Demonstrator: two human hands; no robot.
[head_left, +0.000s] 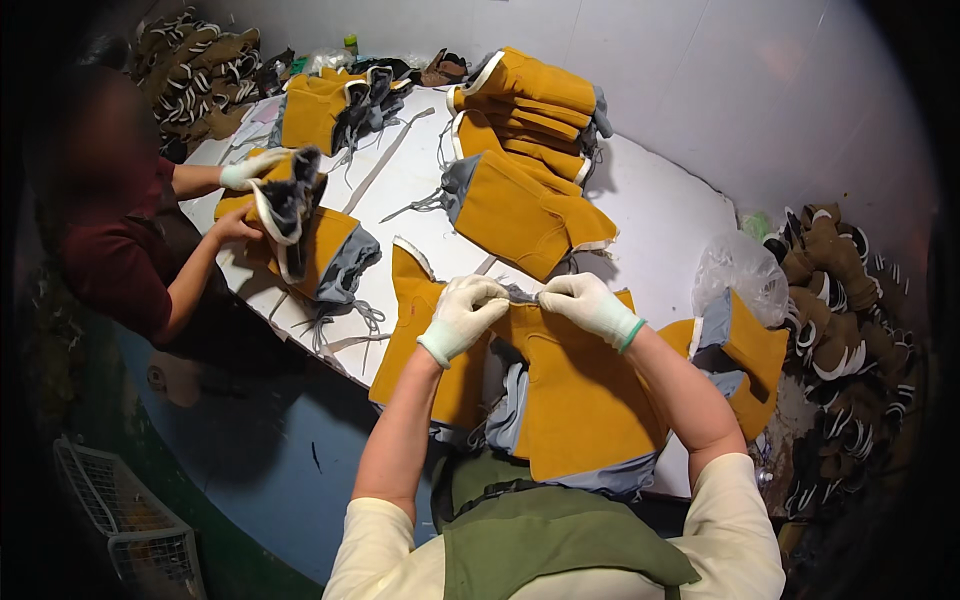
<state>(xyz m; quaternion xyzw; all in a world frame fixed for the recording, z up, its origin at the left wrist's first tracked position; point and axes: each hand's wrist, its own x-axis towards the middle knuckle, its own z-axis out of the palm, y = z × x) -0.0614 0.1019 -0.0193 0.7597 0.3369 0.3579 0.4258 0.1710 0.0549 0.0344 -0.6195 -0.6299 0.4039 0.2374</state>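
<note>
Both my hands wear white knit gloves. With fingers closed, my left hand point(463, 315) and my right hand point(592, 310) pinch the far edge of a mustard-yellow boot upper point(585, 395), where grey fluffy lining pokes out between them. Its grey fabric cuff hangs at the table's near edge, against my green apron. Under my left forearm lies another yellow boot upper point(415, 300) with a white-edged opening. Just beyond my hands, a further boot upper point(520, 205) rests on its side with its grey cuff and laces to the left.
At the left, a co-worker's hands point(245, 190) hold a boot upper point(285, 205). Stacked uppers point(530, 110) stand at the back of the white table point(640, 200). To the right are a yellow upper point(745, 350), a clear plastic bag point(740, 275) and heaped brown pieces point(840, 300).
</note>
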